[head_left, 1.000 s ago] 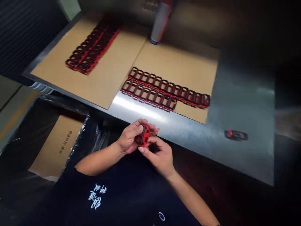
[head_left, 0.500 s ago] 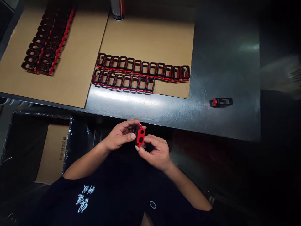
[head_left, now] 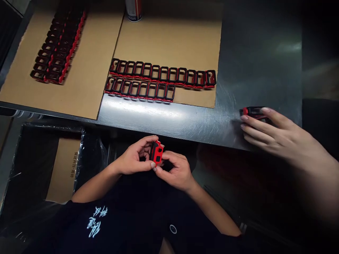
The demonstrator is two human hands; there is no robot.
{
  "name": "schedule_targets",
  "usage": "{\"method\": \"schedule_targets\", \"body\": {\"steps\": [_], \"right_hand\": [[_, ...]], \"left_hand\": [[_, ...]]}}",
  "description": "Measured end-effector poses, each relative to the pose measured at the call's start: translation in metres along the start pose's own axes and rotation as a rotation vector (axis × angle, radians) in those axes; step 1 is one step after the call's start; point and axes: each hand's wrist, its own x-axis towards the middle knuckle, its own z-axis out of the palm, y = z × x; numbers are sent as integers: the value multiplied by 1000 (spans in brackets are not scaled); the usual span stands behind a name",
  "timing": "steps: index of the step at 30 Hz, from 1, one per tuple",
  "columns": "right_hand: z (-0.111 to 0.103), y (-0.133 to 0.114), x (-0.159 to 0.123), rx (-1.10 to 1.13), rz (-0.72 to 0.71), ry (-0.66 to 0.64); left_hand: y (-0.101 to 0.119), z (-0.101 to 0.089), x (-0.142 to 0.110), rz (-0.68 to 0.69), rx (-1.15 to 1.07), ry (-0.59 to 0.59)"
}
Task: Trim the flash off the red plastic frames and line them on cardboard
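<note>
A small red-and-black rectangular frame (head_left: 158,154) is held upright between my two hands, in front of my body and below the table edge. My left hand (head_left: 135,157) pinches its dark side, with thumb low and fingers at the top. On the red side, which has dark openings, the thumb and fingers of my right hand (head_left: 177,171) close on the lower part. At the right of the table a co-worker's hand (head_left: 275,132) touches another red-and-black frame (head_left: 255,112).
Rows of similar frames (head_left: 164,74) stand on a cardboard sheet (head_left: 169,38). Darker rows (head_left: 58,56) occupy the left cardboard (head_left: 87,70). A spray can (head_left: 134,10) stands at the back. Below left sits a plastic-lined box (head_left: 34,162). The metal table (head_left: 196,132) ends just beyond my hands.
A co-worker's hand has come in from the right and reached the lone frame on the table. My left thumb has slid lower on the frame I hold; my right hand keeps its grip.
</note>
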Motion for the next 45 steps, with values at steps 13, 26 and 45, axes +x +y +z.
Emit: {"method": "schedule_targets", "body": {"steps": [13, 26, 45], "right_hand": [[-7, 7, -5, 162, 262, 41], [-7, -7, 8, 57, -68, 80], [-10, -3, 5, 30, -137, 128]], "left_hand": [[9, 6, -5, 38, 217, 36], [17, -6, -7, 136, 598, 63], [19, 15, -7, 306, 743, 203]]}}
